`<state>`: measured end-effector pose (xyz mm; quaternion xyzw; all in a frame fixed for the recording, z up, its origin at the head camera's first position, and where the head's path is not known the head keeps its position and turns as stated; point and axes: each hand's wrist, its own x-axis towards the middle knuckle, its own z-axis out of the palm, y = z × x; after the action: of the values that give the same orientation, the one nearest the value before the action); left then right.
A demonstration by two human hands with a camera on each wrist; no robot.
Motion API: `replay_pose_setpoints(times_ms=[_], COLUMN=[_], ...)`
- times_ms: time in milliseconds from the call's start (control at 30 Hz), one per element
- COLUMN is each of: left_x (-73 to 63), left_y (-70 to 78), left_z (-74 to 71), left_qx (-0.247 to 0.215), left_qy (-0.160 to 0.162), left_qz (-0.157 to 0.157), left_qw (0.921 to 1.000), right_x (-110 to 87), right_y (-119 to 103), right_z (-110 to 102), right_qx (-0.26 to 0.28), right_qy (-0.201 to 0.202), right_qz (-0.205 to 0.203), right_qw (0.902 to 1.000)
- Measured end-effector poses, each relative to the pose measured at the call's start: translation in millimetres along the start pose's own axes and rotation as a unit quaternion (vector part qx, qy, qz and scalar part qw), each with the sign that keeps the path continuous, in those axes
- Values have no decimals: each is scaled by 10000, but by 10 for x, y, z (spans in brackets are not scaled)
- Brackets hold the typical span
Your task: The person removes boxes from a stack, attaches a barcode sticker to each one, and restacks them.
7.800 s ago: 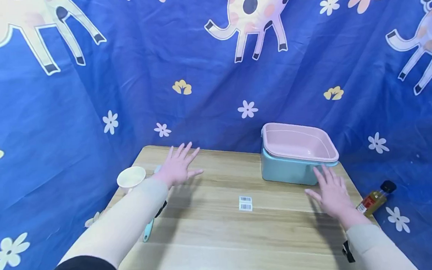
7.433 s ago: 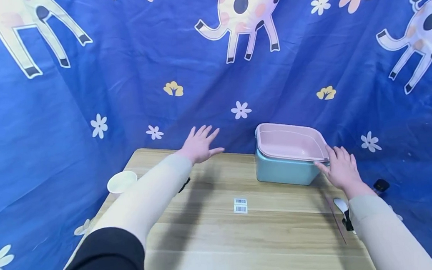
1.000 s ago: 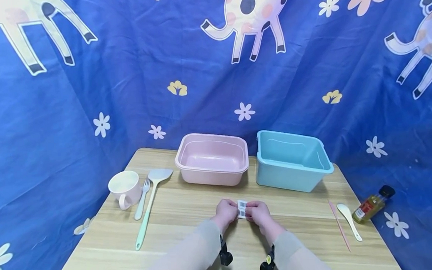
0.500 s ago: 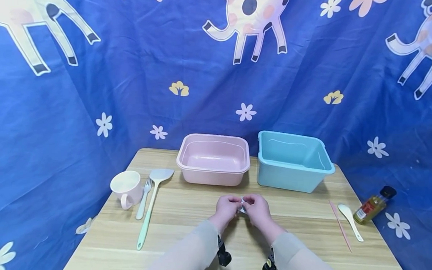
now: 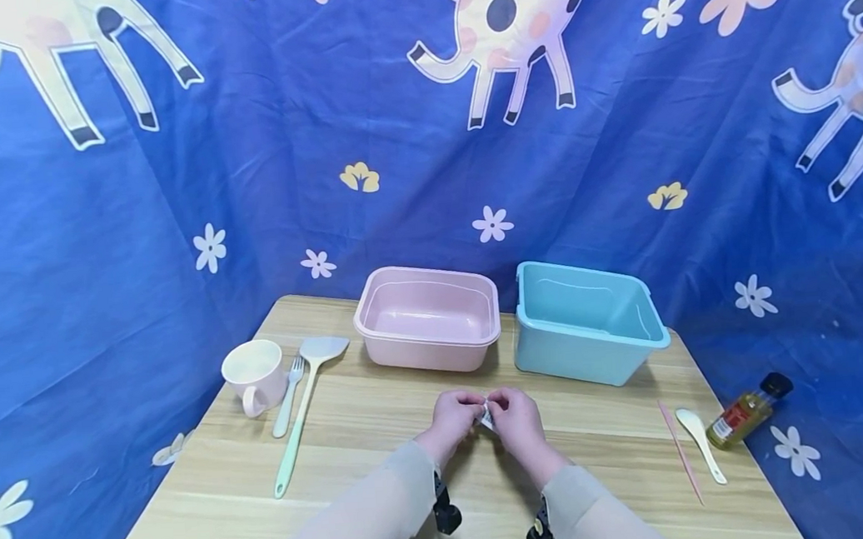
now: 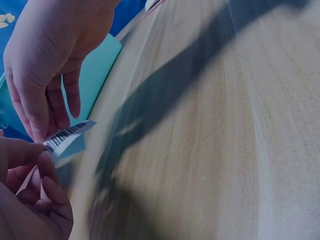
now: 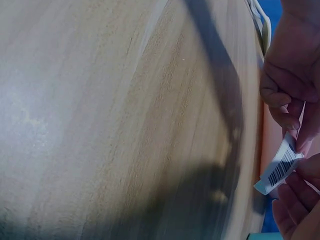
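Note:
Both hands meet at the middle of the table, raised above its surface. Between them is a small white barcode label [image 7: 284,165], creased and bent. My left hand [image 5: 453,418] pinches one side of it with thumb and fingertips. The right hand [image 5: 515,418] pinches the other side, its fingertips almost against the left ones. In the left wrist view, the printed barcode strip [image 6: 65,136] sticks out past the fingers. Behind the hands stand a pink tub [image 5: 426,352] and, to its right, a teal bin [image 5: 584,355]; nothing shows inside either.
At the left are a white mug [image 5: 254,378], a fork [image 5: 288,401] and a turner [image 5: 300,429] with a green handle. To the right lie a pink stick [image 5: 681,452], a white spoon [image 5: 702,443] and a tilted oil bottle [image 5: 746,414]. A blue curtain [image 5: 426,195] surrounds the table.
Earlier the pink tub sat in the teal bin; now they stand side by side. The label lay flat on the table; over the last second both hands have gripped and bent it up.

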<state>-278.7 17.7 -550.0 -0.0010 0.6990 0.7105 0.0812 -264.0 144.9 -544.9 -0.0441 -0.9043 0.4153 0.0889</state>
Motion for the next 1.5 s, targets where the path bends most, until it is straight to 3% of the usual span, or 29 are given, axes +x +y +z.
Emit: replay_pose_setpoints(times_ms=[233, 767, 1500], left_x=[-40, 35, 27], left_y=[10, -74, -51], left_z=[-21, -54, -163], left_qx=[2, 377, 332], left_qy=[-82, 113, 221], left_qz=[402, -328, -243], left_qw=[9992, 9987, 9989], right_x=[-3, 26, 94], right_y=[-12, 85, 149], right_z=[-10, -65, -207], right_qx=[43, 210, 469], right_qy=[66, 207, 435], right_qz=[-18, 59, 288], right_qw=[10000, 9995, 9975])
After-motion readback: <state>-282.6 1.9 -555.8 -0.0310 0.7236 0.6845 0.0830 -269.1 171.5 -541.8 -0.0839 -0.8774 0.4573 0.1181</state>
